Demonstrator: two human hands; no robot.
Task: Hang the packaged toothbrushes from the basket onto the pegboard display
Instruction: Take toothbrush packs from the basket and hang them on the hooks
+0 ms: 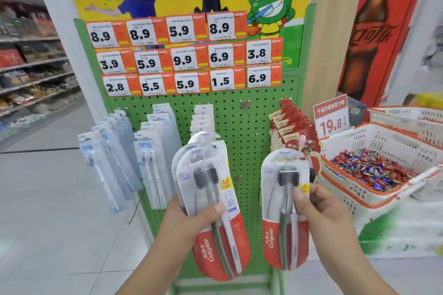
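left grip (191,217) around stacked toothbrush packs (211,199), right grip (318,211) pinching one pack (282,218) before pegboard (239,151)

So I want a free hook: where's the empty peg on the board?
Head view: the empty peg sits right of centre on the green pegboard, between the white packs and the red packs.

Bright, even indoor light with hardly any shadows. Wide-angle bending curves the edges, and the store shelves (33,74) at left look soft, perhaps motion-blurred.
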